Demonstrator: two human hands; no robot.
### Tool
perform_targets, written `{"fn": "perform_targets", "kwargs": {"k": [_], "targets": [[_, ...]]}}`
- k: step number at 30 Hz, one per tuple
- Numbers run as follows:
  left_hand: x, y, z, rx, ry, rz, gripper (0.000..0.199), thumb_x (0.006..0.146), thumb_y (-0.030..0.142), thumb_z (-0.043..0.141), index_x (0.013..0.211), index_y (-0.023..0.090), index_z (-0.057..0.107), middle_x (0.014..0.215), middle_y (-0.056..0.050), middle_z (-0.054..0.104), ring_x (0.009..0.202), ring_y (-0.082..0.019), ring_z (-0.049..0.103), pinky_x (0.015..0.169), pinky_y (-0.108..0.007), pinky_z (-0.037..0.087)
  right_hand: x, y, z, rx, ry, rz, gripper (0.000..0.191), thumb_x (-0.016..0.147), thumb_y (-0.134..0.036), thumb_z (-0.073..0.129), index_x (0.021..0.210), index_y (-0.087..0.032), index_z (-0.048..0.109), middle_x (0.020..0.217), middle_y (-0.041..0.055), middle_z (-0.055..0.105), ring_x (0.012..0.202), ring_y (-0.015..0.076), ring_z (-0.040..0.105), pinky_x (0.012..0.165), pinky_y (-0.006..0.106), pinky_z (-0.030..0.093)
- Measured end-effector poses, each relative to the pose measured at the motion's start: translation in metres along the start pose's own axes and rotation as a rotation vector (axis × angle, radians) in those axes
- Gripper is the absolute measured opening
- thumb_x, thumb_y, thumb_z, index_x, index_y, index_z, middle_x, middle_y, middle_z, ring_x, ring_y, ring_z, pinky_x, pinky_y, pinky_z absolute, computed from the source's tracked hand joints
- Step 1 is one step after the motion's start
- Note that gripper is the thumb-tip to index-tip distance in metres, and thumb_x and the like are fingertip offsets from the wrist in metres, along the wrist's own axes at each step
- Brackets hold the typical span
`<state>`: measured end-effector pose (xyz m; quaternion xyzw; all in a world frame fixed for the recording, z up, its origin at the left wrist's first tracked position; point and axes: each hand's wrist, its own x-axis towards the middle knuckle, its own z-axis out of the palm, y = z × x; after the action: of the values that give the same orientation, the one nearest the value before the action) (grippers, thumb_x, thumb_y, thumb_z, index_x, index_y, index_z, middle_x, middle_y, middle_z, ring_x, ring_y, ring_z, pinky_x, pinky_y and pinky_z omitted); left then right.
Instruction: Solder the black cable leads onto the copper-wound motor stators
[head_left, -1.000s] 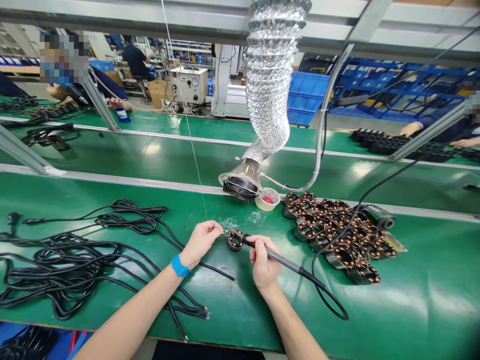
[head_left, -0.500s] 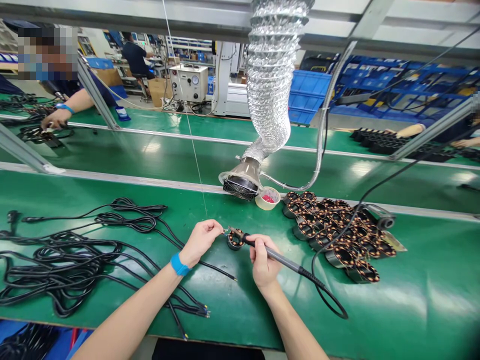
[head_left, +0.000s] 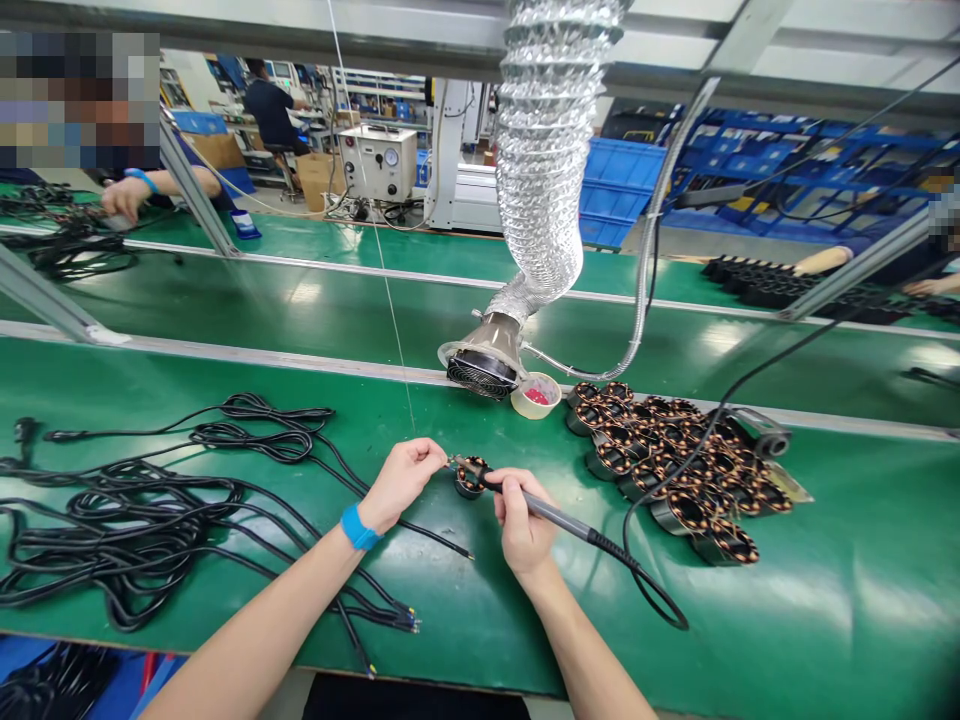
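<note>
My right hand point(head_left: 525, 520) is closed around the grey and black handle of a soldering iron point(head_left: 555, 515), whose tip points left over a small round stator point(head_left: 470, 480) with copper windings on the green bench. Fingers of my left hand point(head_left: 405, 475) are pinched just left of the iron's tip; what they hold is too small to make out. A blue band point(head_left: 358, 528) circles my left wrist. Black cables point(head_left: 150, 530) lie coiled on the left, with stripped coloured ends near my left forearm.
A foil duct with a fan hood point(head_left: 484, 365) hangs beyond my hands, beside a tub point(head_left: 536, 396) of red material. Many stators point(head_left: 675, 450) cluster on the right. The iron's cord loops at right. Another person's hand point(head_left: 127, 195) is across the bench at left.
The soldering iron and my right hand have shifted slightly left. My left hand is nearly still. Across the bench, the other person's hand has moved up and right.
</note>
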<state>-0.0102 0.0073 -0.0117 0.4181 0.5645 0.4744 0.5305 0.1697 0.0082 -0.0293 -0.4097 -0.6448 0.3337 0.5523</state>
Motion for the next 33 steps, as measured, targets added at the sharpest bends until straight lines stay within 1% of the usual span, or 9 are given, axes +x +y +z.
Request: {"fn": "perform_targets", "kwargs": {"k": [10,18,24,28,33], "targets": [[0.0007,-0.002,-0.0012,0.004,0.0,-0.002,0.019,0.077,0.034,0.06,0.073,0.016,0.06,0.047,0.01,0.031,0.043,-0.006,0.023,0.046,-0.023,0.017,-0.0019,-0.0007,0.0001,0.017,0.084,-0.029,0.028,0.096,-0.03,0.047,0.086,-0.019,0.07,0.05,-0.0044,0.053,0.044,0.0115,0.053,0.048,0.024,0.042],[0.001,-0.0017,-0.0007,0.0,-0.008,-0.001,0.019,0.077,0.033,0.06,0.072,0.015,0.061,0.048,0.01,0.032,0.043,-0.006,0.024,0.045,-0.023,0.017,-0.0021,0.0018,0.0,0.014,0.073,-0.029,0.028,0.097,-0.03,0.047,0.087,-0.019,0.07,0.05,-0.0045,0.052,0.044,0.0114,0.053,0.05,0.024,0.043],[0.0019,-0.0032,-0.0011,0.003,-0.002,0.002,0.019,0.077,0.033,0.06,0.073,0.015,0.06,0.048,0.01,0.033,0.043,-0.005,0.024,0.045,-0.022,0.017,-0.0023,0.0052,-0.0012,-0.048,0.005,-0.034,0.029,0.097,-0.031,0.047,0.087,-0.019,0.071,0.05,-0.0041,0.052,0.046,0.0124,0.054,0.048,0.024,0.041],[0.0014,-0.0037,-0.0011,0.006,0.001,0.002,0.018,0.077,0.032,0.06,0.072,0.015,0.06,0.048,0.01,0.033,0.043,-0.005,0.025,0.045,-0.022,0.018,-0.0026,0.0056,-0.0023,-0.052,0.001,-0.056,0.028,0.097,-0.031,0.047,0.087,-0.02,0.071,0.054,-0.0026,0.055,0.05,0.0131,0.056,0.049,0.024,0.041],[0.0015,-0.0041,-0.0009,0.011,0.007,0.012,0.015,0.076,0.03,0.059,0.071,0.016,0.061,0.048,0.009,0.036,0.042,-0.005,0.025,0.045,-0.021,0.02,-0.0024,0.0028,-0.0025,-0.024,0.0,-0.084,0.025,0.096,-0.028,0.049,0.087,-0.021,0.071,0.052,-0.0042,0.053,0.048,0.0122,0.055,0.049,0.024,0.04]]}}
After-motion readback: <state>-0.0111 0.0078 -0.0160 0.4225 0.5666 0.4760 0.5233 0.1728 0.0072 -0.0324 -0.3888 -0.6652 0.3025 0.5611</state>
